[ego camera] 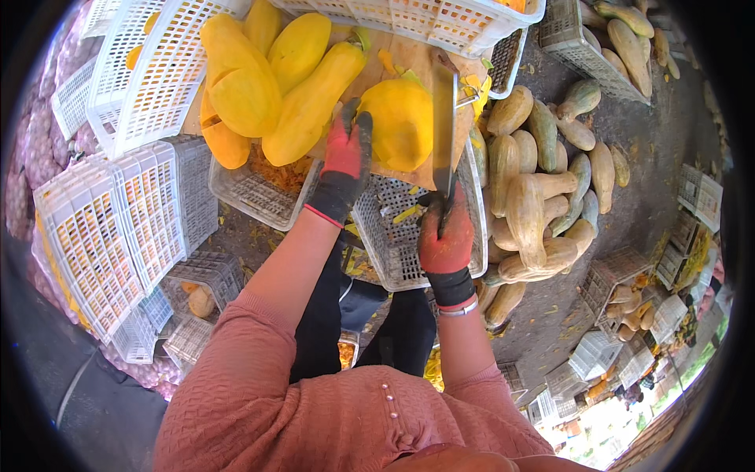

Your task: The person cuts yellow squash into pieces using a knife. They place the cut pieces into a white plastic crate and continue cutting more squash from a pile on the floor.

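Observation:
My left hand (349, 150), in a red and black glove, rests against the left side of a rounded peeled pumpkin piece (401, 124) on a wooden board (422, 175). Its fingers are a little apart and close on nothing. A broad-bladed knife (443, 124) points away from me, its handle gripped in my gloved right hand (446, 236). The blade stands just right of the pumpkin piece. To the left lie several peeled yellow pumpkins, among them a long one (315, 103) and a thick one with a cut line across it (240, 76).
Below the board's edge stand a grey plastic crate (377, 236) with peel scraps and another crate (265, 203) with orange bits. White crates (159, 71) stack at left; one more (436, 29) sits beyond the board. Unpeeled pumpkins (525, 206) pile on the floor at right. A metal tool (468, 99) lies beside the blade.

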{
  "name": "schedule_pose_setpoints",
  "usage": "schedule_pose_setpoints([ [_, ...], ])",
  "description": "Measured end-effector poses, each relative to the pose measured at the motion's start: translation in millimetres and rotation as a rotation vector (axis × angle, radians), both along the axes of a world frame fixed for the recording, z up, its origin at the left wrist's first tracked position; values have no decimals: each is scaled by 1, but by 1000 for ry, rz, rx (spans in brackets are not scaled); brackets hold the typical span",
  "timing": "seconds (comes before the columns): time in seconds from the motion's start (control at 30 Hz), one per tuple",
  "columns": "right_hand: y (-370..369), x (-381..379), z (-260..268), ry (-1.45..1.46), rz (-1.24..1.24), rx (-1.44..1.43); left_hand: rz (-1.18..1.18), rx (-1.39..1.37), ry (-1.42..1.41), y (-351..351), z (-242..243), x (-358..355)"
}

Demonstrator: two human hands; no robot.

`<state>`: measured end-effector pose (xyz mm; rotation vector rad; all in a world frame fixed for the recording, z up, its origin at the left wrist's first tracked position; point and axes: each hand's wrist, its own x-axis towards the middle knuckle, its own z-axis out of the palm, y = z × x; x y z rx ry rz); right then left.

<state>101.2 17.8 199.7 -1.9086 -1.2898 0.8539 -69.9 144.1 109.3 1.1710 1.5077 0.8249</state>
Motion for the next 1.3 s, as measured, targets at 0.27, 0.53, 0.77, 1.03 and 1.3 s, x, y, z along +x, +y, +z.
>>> schedule_pose_setpoints([
  [0.27, 6, -23, 29, -199, 126, -146, -58, 249, 31, 64, 126, 27],
  [0.53, 7, -24, 48, -196, 70, -200, -687, 244, 778, 101, 128, 57],
  [0.77, 28, -29, 7, -140, 80, -426, -757, 34, 818, 121, 90, 59],
  [1.03, 53, -31, -57, -11, 31, -524, -767, 0, 745, 153, 19, 61],
  [1.3, 35, -22, -55, 148, -49, -620, -837, -53, 763, 166, 13, 62],
])
